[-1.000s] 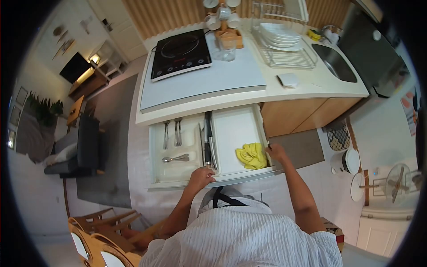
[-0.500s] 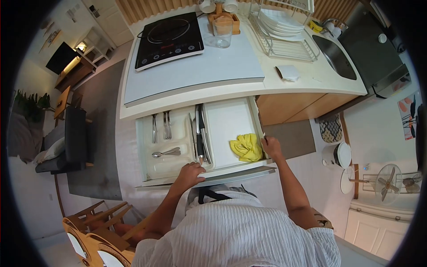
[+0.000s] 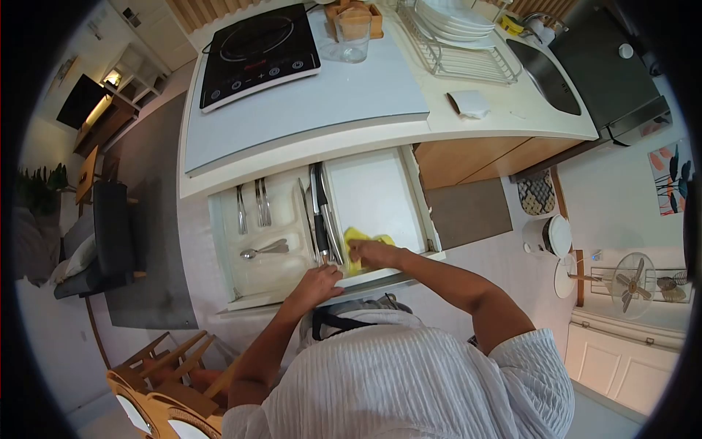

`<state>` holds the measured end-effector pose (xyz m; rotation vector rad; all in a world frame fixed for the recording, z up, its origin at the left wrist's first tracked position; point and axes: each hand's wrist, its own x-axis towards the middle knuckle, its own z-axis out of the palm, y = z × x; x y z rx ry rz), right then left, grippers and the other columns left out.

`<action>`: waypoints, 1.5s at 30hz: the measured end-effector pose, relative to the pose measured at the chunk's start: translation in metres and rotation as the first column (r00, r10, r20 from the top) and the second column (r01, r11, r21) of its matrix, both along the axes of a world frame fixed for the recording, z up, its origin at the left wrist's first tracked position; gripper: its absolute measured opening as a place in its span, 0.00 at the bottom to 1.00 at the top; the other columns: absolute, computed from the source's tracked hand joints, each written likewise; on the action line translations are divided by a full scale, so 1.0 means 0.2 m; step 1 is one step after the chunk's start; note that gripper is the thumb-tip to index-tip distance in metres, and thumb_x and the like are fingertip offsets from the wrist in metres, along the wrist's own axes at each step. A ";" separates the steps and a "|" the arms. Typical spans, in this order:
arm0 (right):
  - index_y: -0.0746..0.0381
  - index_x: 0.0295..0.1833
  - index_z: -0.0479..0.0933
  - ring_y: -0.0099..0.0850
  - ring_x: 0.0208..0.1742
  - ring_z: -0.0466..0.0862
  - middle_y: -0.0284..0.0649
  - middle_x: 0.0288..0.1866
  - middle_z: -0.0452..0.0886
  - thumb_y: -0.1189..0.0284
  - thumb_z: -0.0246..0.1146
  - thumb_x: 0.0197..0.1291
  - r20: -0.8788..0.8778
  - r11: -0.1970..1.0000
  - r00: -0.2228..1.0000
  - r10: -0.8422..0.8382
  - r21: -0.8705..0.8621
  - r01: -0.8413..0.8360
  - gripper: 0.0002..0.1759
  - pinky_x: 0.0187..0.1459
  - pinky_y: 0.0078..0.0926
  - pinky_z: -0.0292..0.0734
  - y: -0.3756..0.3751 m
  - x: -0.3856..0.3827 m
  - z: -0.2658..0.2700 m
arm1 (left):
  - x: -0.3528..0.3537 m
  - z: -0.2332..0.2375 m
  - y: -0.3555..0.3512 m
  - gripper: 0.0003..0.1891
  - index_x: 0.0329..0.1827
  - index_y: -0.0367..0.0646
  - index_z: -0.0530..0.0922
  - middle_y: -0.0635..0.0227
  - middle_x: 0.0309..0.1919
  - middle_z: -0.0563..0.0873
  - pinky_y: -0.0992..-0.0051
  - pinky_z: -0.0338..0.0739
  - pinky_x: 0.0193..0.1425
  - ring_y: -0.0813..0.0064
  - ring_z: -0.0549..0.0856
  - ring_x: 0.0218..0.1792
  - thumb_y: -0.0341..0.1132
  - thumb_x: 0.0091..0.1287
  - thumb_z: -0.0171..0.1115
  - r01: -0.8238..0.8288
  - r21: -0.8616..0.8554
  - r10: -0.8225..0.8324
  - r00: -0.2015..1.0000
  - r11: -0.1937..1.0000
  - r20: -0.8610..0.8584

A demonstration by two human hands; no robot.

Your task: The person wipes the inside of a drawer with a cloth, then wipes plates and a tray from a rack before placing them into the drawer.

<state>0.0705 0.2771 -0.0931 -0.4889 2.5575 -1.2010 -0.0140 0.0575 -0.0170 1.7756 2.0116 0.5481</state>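
Knives (image 3: pixel 322 212) just left of yellow cloth (image 3: pixel 360 240); spoon (image 3: pixel 263 249) farther left.

The right hand (image 3: pixel 374 254) covers most of the cloth (image 3: pixel 357 236) in the drawer (image 3: pixel 373 190). Only a few yellow folds show past the knuckles. Whether the fingers grip the cloth or press it flat cannot be told. The left hand (image 3: pixel 316 282) lies over the drawer's front rim and hides that stretch of it; its fingertips are out of sight. Below the drawer, the shirt (image 3: pixel 395 388) blocks the floor. Well above the drawer, the plates (image 3: pixel 457 13) and the wooden holder (image 3: pixel 355 13) are cut off by the top edge. The markings on the hob (image 3: pixel 256 47) are too small to read.
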 end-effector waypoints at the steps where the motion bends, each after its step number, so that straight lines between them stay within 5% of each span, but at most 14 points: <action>1: 0.62 0.33 0.76 0.45 0.43 0.78 0.46 0.43 0.74 0.81 0.62 0.42 0.089 0.999 0.996 0.019 -0.053 -0.014 0.09 0.45 0.35 0.73 0.00 0.01 -0.01 | 0.00 -0.02 -0.02 0.12 0.31 0.41 0.77 0.62 0.31 0.78 0.67 0.76 0.39 0.62 0.80 0.36 0.40 0.52 0.66 0.010 0.007 -0.010 1.000 1.000 0.003; 10: 0.64 0.33 0.75 0.43 0.43 0.78 0.46 0.42 0.76 0.77 0.61 0.46 0.239 0.944 0.953 -0.183 0.312 0.103 0.06 0.44 0.36 0.72 0.48 0.21 0.14 | -0.05 -0.05 -0.03 0.11 0.29 0.41 0.76 0.63 0.26 0.76 0.67 0.76 0.33 0.63 0.80 0.32 0.40 0.56 0.63 0.125 0.097 -0.124 0.992 0.987 -0.010; 12: 0.64 0.32 0.72 0.43 0.39 0.77 0.47 0.37 0.74 0.78 0.59 0.49 -0.264 0.859 0.929 -0.260 0.377 0.347 0.04 0.40 0.35 0.73 0.47 0.16 0.07 | -0.05 -0.05 -0.02 0.11 0.29 0.41 0.76 0.64 0.26 0.76 0.67 0.76 0.33 0.63 0.80 0.32 0.40 0.57 0.63 0.129 0.125 -0.128 0.992 0.984 -0.014; 17: 0.64 0.35 0.69 0.47 0.39 0.73 0.51 0.37 0.71 0.69 0.48 0.62 0.086 0.632 0.629 -0.773 0.009 0.775 0.10 0.43 0.40 0.68 0.58 -0.26 -0.02 | -0.07 -0.04 -0.02 0.10 0.30 0.42 0.77 0.64 0.26 0.76 0.68 0.76 0.34 0.64 0.80 0.32 0.40 0.58 0.63 0.117 0.120 -0.120 0.993 0.986 0.016; 19: 0.65 0.43 0.68 0.53 0.45 0.73 0.55 0.39 0.73 0.76 0.51 0.57 -0.538 0.587 0.657 -0.528 0.329 0.740 0.08 0.48 0.45 0.67 0.65 -0.33 -0.09 | -0.07 -0.05 -0.01 0.10 0.31 0.42 0.77 0.65 0.26 0.76 0.68 0.75 0.34 0.64 0.80 0.31 0.39 0.58 0.63 0.085 0.136 -0.089 0.996 0.987 0.020; 22: 0.64 0.47 0.66 0.50 0.43 0.74 0.53 0.37 0.74 0.80 0.49 0.56 -0.403 0.619 0.619 -0.673 0.151 0.771 0.12 0.44 0.44 0.68 0.66 -0.32 -0.09 | -0.08 -0.01 -0.04 0.09 0.30 0.43 0.77 0.65 0.27 0.77 0.69 0.75 0.35 0.65 0.80 0.31 0.38 0.58 0.63 0.027 0.170 -0.039 0.997 0.985 0.068; 24: 0.64 0.46 0.67 0.50 0.41 0.76 0.52 0.38 0.74 0.85 0.48 0.51 0.192 0.477 0.512 -0.837 -0.199 0.856 0.15 0.41 0.42 0.70 0.73 -0.25 -0.14 | -0.16 0.03 -0.09 0.07 0.26 0.44 0.78 0.66 0.27 0.78 0.69 0.74 0.37 0.65 0.79 0.32 0.36 0.56 0.64 -0.145 0.231 0.124 0.987 0.962 0.103; 25: 0.64 0.48 0.67 0.47 0.41 0.77 0.51 0.39 0.75 0.87 0.48 0.50 -0.235 0.644 0.619 -0.750 -0.042 0.764 0.17 0.41 0.39 0.71 0.73 -0.15 0.05 | -0.23 0.11 -0.14 0.05 0.26 0.44 0.79 0.65 0.28 0.80 0.69 0.74 0.39 0.65 0.80 0.33 0.33 0.54 0.66 -0.373 0.185 0.338 0.920 0.909 0.198; 26: 0.64 0.49 0.70 0.29 0.47 0.76 0.39 0.45 0.77 0.82 0.54 0.57 -0.122 0.557 0.553 -0.824 0.001 0.830 0.13 0.48 0.28 0.71 0.70 -0.05 0.30 | -0.31 0.08 -0.22 0.04 0.27 0.44 0.79 0.65 0.30 0.81 0.67 0.74 0.40 0.63 0.80 0.34 0.31 0.53 0.67 -0.495 0.327 0.497 0.864 0.805 0.085; 27: 0.64 0.50 0.70 0.31 0.46 0.79 0.43 0.47 0.78 0.81 0.55 0.58 -0.004 0.452 0.486 -0.874 -0.372 0.811 0.13 0.46 0.28 0.73 0.75 0.05 0.28 | -0.37 0.15 -0.30 0.03 0.28 0.42 0.79 0.63 0.30 0.81 0.65 0.74 0.41 0.60 0.80 0.35 0.30 0.54 0.66 -0.688 0.320 0.684 0.715 0.651 0.147; 30: 0.66 0.48 0.73 0.35 0.35 0.82 0.47 0.32 0.81 0.66 0.57 0.63 -0.102 0.255 0.290 -0.951 0.265 0.930 0.15 0.36 0.30 0.74 0.76 0.28 0.52 | -0.53 0.06 -0.61 0.08 0.36 0.34 0.76 0.52 0.32 0.78 0.61 0.71 0.44 0.54 0.76 0.39 0.31 0.59 0.61 -0.815 0.443 0.913 0.242 0.374 -0.328; 33: 0.67 0.38 0.76 0.37 0.29 0.81 0.48 0.27 0.80 0.58 0.58 0.60 0.086 0.445 0.457 -0.885 0.443 0.778 0.20 0.32 0.33 0.73 0.68 0.42 0.40 | -0.57 -0.16 -0.92 0.12 0.30 0.32 0.74 0.49 0.25 0.78 0.57 0.72 0.35 0.48 0.77 0.29 0.35 0.60 0.61 -0.959 0.033 0.939 0.269 0.282 -0.214; 35: 0.67 0.31 0.76 0.38 0.25 0.80 0.49 0.27 0.80 0.55 0.62 0.54 0.236 0.648 0.606 -0.760 0.352 0.676 0.22 0.28 0.36 0.71 0.64 0.44 0.29 | -0.55 -0.16 -0.93 0.12 0.28 0.34 0.72 0.47 0.24 0.78 0.55 0.71 0.33 0.45 0.78 0.28 0.36 0.60 0.60 -0.955 0.008 0.938 0.291 0.297 -0.188; 45: 0.68 0.24 0.70 0.49 0.22 0.75 0.52 0.19 0.72 0.63 0.64 0.51 -0.101 0.579 0.635 -0.766 0.322 0.749 0.18 0.25 0.38 0.68 0.66 0.41 0.13 | -0.58 -0.15 -0.91 0.13 0.22 0.36 0.69 0.47 0.21 0.76 0.55 0.68 0.29 0.43 0.76 0.27 0.33 0.59 0.60 -0.958 0.064 0.958 0.273 0.280 -0.089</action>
